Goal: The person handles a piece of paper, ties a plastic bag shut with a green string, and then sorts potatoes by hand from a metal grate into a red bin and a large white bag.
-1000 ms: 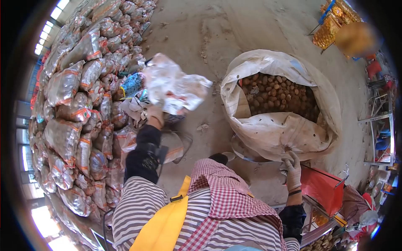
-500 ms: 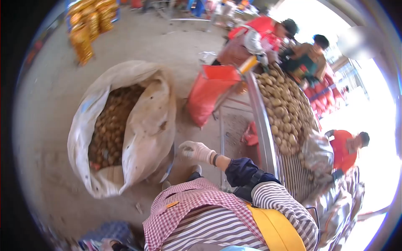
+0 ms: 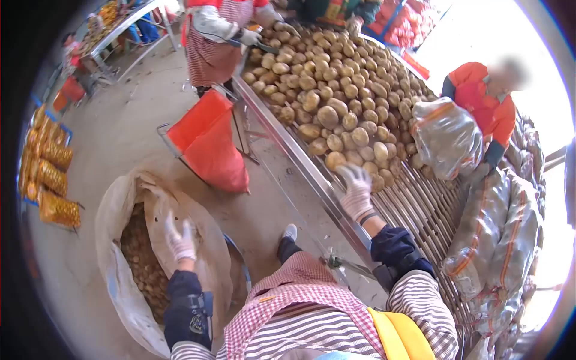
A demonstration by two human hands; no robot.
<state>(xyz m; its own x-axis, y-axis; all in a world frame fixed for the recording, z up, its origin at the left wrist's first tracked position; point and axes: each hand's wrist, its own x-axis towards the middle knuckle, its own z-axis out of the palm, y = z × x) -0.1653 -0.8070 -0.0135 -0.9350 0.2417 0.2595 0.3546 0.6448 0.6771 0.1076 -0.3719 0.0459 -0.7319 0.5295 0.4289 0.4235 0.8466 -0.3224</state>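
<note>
since half a second ago, the right hand [image 3: 356,189] is no longer hanging between the large white sack [image 3: 207,246] and the slatted table [image 3: 420,223] but is reaching over the table's near edge, and the left hand [image 3: 181,237] is now showing above the sack's folded rim. the right hand is spreading its gloved fingers, gripping nothing, beside the lowest potatoes [image 3: 329,114] of the heap; blur is making it hard to say whether the fingertips are touching one. the left hand, also gloved, is opening its fingers and holding nothing. potatoes are covering the table from its upper end down to about the right hand, while bare slats are running on toward its lower end. more potatoes [image 3: 144,258] are lying inside the white sack, which is standing on the floor. outside the table's near edge, a red sack [image 3: 213,141] is hanging from a metal frame. at the table's far edge, a person in an orange top [image 3: 474,90] is handling a clear plastic sack [image 3: 447,135], and filled sacks [image 3: 480,240] are lying at the lower corner.
</note>
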